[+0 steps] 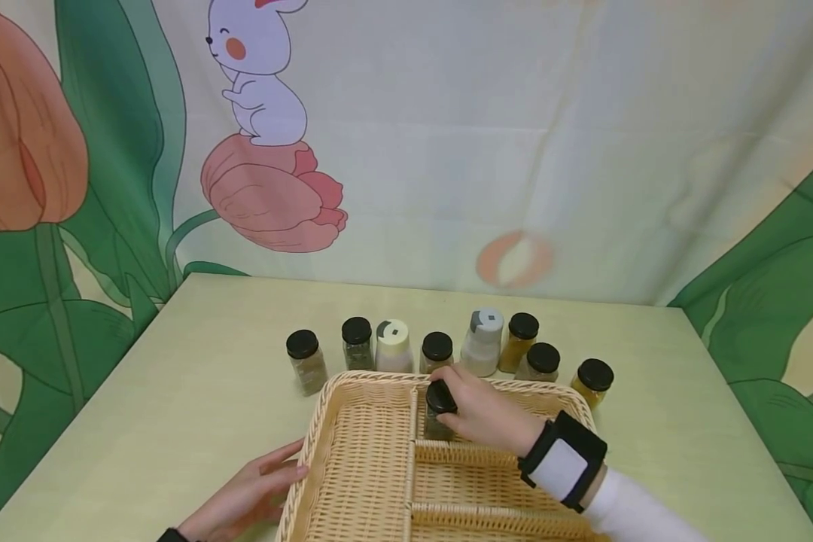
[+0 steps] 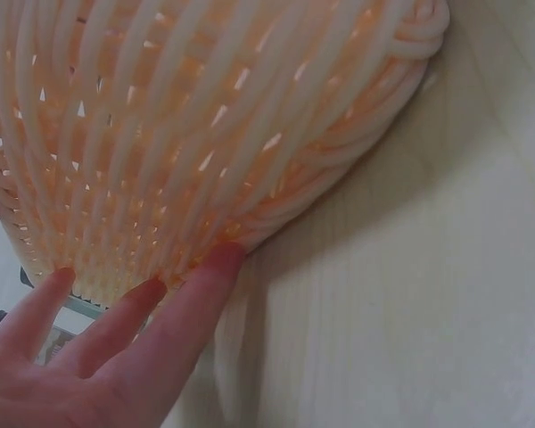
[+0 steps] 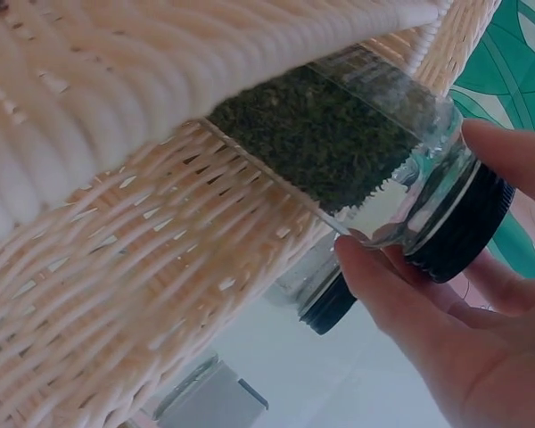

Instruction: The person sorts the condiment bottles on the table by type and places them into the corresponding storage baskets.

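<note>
Wicker basket (image 1: 366,467) sits nearest; left hand (image 1: 249,491) touches its left wall with loosened fingers. Right grip (image 1: 484,410) pinches the black-capped herb jar (image 1: 436,427), inside the far right-side compartment (image 1: 549,401), below the fingers, long axis nearly upright.

You can read no words, numbers or brands here. On top of the cream-capped, pale round shaker (image 1: 394,348) and the white-capped, pale tapered shaker (image 1: 481,348), you can see a small dark square mark, but each is too tiny for you to decipher.
</note>
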`<act>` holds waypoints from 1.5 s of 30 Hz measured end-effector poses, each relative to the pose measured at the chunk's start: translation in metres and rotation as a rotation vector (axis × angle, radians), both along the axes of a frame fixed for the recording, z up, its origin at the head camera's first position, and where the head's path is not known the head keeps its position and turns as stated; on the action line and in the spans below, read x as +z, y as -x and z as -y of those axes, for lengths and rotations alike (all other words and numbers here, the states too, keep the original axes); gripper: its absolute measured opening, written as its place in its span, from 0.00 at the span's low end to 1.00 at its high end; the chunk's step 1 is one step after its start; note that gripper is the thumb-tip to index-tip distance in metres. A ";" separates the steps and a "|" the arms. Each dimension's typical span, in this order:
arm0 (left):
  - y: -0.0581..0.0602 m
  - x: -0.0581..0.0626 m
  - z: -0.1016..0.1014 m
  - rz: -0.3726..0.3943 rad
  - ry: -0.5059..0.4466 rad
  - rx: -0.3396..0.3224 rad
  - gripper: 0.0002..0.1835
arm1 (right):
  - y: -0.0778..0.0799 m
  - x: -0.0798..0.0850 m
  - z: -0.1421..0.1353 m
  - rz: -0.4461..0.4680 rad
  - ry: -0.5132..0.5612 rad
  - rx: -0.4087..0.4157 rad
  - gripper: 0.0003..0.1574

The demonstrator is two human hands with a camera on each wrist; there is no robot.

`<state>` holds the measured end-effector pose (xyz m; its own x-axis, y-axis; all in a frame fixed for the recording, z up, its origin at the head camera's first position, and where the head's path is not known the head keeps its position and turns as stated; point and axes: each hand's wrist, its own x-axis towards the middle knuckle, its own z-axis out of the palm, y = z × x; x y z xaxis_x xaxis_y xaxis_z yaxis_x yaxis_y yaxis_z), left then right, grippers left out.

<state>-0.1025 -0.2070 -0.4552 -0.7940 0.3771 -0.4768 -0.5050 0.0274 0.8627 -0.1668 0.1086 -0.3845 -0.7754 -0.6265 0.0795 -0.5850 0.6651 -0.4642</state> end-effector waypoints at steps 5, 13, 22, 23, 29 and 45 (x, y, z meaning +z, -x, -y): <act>-0.001 0.001 -0.001 0.001 0.012 0.006 0.42 | 0.001 0.000 0.001 -0.005 -0.004 0.016 0.27; 0.000 0.001 -0.001 -0.008 0.010 0.005 0.42 | 0.002 -0.004 -0.001 0.038 0.044 0.001 0.29; 0.001 0.002 0.000 -0.006 0.014 -0.002 0.42 | 0.002 -0.001 -0.004 0.061 0.027 -0.014 0.29; 0.001 0.002 0.001 -0.011 0.012 -0.006 0.41 | 0.002 0.000 -0.004 0.067 0.023 -0.021 0.29; -0.001 0.001 0.001 -0.012 0.018 -0.011 0.41 | 0.001 0.009 -0.013 0.066 0.032 -0.072 0.27; -0.001 0.001 0.000 -0.019 0.011 -0.012 0.41 | 0.010 0.025 -0.069 -0.051 0.067 -0.209 0.20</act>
